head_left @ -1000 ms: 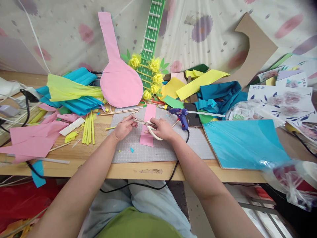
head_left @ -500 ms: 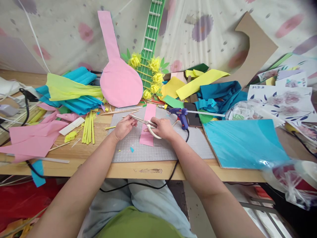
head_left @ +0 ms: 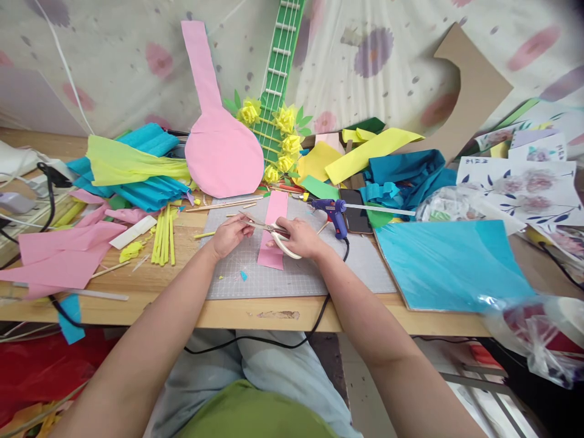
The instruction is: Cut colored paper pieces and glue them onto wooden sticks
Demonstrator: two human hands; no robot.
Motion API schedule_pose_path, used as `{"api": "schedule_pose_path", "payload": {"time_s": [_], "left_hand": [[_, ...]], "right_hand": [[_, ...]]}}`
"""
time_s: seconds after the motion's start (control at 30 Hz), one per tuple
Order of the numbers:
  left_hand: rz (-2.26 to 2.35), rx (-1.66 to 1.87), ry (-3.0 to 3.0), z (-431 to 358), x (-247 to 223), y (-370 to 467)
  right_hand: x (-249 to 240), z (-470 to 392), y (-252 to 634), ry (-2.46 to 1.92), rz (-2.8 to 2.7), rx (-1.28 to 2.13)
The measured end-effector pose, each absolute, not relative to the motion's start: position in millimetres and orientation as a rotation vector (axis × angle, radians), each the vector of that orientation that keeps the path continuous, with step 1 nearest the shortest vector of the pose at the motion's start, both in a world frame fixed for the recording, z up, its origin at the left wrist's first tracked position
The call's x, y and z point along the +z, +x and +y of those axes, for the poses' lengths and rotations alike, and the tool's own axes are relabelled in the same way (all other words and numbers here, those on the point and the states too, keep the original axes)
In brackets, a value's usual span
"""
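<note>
My right hand (head_left: 301,237) grips a pair of scissors (head_left: 283,242) with white handles, their blades pointing left toward my other hand. The fingertips of my left hand (head_left: 229,237) are pinched together close to the blade tips; whatever they hold is too small to make out. Below the scissors, a pink paper strip (head_left: 276,210) lies upright across the grey cutting mat (head_left: 255,283). Small blue and yellow scraps rest on the mat. Just right of my right hand stands a blue hot glue gun (head_left: 336,218) with a glue stick in its back.
Behind the mat lean a pink guitar-shaped cutout (head_left: 224,152) and a green guitar neck (head_left: 279,67) with yellow paper flowers. Yellow strips (head_left: 163,237) and pink paper (head_left: 64,255) lie left. A blue sheet (head_left: 451,264) lies right. The glue gun's black cord (head_left: 314,328) hangs over the front edge.
The scissors' blades have spread slightly, and the lower white handle has swung a little down and right. Both hands stay in nearly the same place.
</note>
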State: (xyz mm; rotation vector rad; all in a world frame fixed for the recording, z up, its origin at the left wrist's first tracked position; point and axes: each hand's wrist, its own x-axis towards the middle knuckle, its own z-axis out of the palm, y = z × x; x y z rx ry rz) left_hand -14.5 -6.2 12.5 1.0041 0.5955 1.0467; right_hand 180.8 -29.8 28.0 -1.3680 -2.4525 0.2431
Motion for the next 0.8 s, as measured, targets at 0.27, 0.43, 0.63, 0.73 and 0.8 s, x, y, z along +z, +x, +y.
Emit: {"api": "schedule_pose_path", "payload": {"time_s": [0.27,0.43,0.63,0.73,0.8], "left_hand": [[0.592,1.026,0.99,-7.0,15.0,-13.9],[0.598,1.023,1.008,-6.5,13.4,-14.4],[0.608,1.06,0.971,-6.7,10.8,-13.6],[0.626,1.075,0.982,-6.7,10.6,-13.8],[0.631,1.059,1.021,-6.4,11.1,-14.5]], "right_hand": [[28.4,-31.1,179.1,-1.471,-2.43,0.16],[28.3,-30.9,178.9,-1.495,-2.42,0.122],[29.4,-30.9,178.4,-1.556,-2.408,0.056],[30.6,-30.9,179.4,-1.605,-2.388,0.044],[31.5,-30.8,181.0,-1.63,-2.363,0.061]]}}
